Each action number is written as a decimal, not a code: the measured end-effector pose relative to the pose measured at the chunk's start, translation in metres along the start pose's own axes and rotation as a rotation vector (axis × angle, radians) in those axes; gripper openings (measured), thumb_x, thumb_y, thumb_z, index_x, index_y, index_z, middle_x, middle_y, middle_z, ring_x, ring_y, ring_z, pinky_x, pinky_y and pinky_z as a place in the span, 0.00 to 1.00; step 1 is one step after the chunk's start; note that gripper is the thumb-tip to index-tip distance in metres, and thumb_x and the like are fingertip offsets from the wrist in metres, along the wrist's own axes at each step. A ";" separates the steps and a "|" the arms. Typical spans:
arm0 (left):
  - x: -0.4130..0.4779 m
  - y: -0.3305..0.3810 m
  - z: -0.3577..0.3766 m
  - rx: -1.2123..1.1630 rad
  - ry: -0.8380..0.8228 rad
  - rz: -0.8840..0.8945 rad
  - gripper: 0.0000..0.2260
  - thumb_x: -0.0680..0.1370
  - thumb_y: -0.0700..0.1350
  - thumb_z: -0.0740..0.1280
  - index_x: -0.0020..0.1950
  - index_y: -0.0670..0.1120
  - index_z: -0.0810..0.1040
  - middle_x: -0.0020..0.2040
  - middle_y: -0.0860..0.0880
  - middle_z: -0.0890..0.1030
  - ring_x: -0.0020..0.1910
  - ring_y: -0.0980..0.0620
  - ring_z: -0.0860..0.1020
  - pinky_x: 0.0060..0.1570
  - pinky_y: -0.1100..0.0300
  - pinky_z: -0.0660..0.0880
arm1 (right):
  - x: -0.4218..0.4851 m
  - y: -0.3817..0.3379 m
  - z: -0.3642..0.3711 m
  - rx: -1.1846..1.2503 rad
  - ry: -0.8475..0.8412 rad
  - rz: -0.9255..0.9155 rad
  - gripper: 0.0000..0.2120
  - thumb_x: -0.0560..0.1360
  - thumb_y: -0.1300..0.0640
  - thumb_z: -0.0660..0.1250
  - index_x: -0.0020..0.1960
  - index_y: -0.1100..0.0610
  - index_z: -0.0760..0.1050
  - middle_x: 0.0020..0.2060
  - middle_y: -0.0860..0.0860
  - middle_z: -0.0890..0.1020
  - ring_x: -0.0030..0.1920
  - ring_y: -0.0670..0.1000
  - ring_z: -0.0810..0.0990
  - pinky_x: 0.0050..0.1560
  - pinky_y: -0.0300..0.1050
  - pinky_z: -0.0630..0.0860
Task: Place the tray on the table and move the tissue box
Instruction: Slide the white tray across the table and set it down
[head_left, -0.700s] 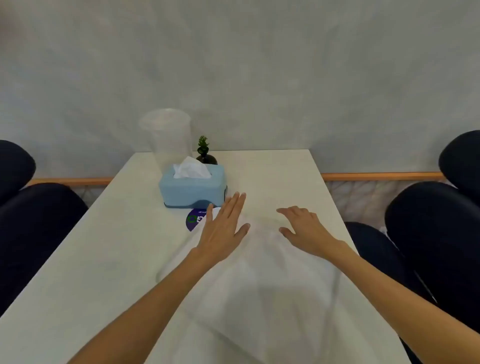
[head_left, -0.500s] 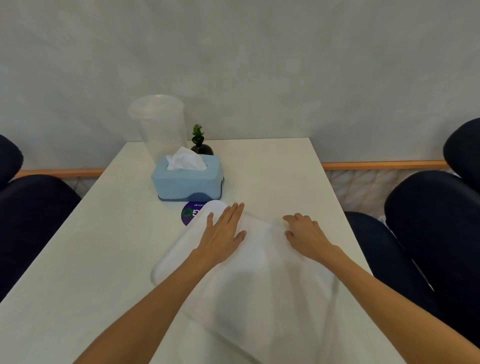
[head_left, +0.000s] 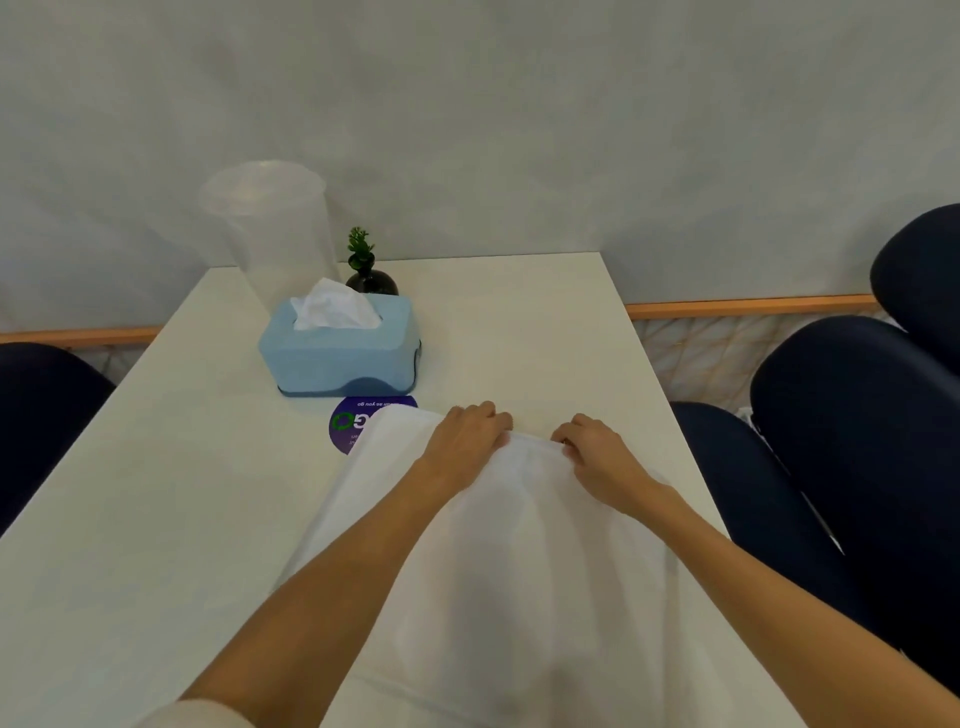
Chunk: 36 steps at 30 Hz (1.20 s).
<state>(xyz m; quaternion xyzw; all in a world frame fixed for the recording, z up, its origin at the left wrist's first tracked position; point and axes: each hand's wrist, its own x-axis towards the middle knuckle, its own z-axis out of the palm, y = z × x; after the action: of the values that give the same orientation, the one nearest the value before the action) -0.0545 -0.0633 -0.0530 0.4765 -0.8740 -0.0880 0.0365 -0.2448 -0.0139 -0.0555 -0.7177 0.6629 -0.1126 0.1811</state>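
A white translucent tray (head_left: 519, 561) lies on the white table (head_left: 156, 519), reaching from the near edge toward the middle. My left hand (head_left: 462, 441) and my right hand (head_left: 597, 452) both curl their fingers over the tray's far rim, side by side. Just beyond the tray's far left corner stands a light blue tissue box (head_left: 340, 351) with a white tissue sticking out of its top. Neither hand touches the box.
A purple round sticker (head_left: 353, 421) lies on the table between box and tray, partly covered by the tray. A tall clear plastic cup (head_left: 270, 228) and a small plant in a dark vase (head_left: 369, 270) stand behind the box. Dark chairs (head_left: 857, 441) flank the table.
Both hands slid forward from lying flat on the tray to curling over its far rim. The tray turned and now points straight ahead, its far corner over the sticker.
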 end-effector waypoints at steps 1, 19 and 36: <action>-0.001 -0.002 0.002 -0.027 0.021 -0.002 0.11 0.82 0.44 0.56 0.59 0.45 0.75 0.55 0.44 0.77 0.52 0.47 0.75 0.53 0.57 0.70 | 0.000 0.000 0.000 -0.011 -0.002 -0.008 0.16 0.76 0.68 0.55 0.57 0.59 0.77 0.51 0.55 0.77 0.51 0.57 0.74 0.54 0.52 0.71; -0.062 -0.035 0.003 -0.072 0.082 -0.251 0.20 0.81 0.48 0.59 0.72 0.47 0.66 0.72 0.48 0.69 0.70 0.47 0.69 0.72 0.45 0.61 | -0.010 0.017 -0.013 -0.164 0.066 0.174 0.16 0.73 0.70 0.55 0.57 0.58 0.71 0.50 0.59 0.74 0.51 0.61 0.72 0.45 0.52 0.67; -0.104 -0.050 -0.001 -0.289 0.313 -0.675 0.14 0.78 0.35 0.64 0.63 0.37 0.75 0.60 0.37 0.76 0.58 0.39 0.75 0.56 0.48 0.75 | -0.032 0.026 -0.025 -0.117 0.064 0.293 0.11 0.77 0.64 0.55 0.57 0.62 0.71 0.51 0.61 0.76 0.47 0.59 0.74 0.40 0.48 0.71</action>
<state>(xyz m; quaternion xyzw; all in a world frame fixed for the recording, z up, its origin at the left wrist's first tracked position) 0.0431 -0.0025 -0.0590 0.7344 -0.6308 -0.1435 0.2051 -0.2815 0.0140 -0.0408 -0.6187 0.7714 -0.0691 0.1322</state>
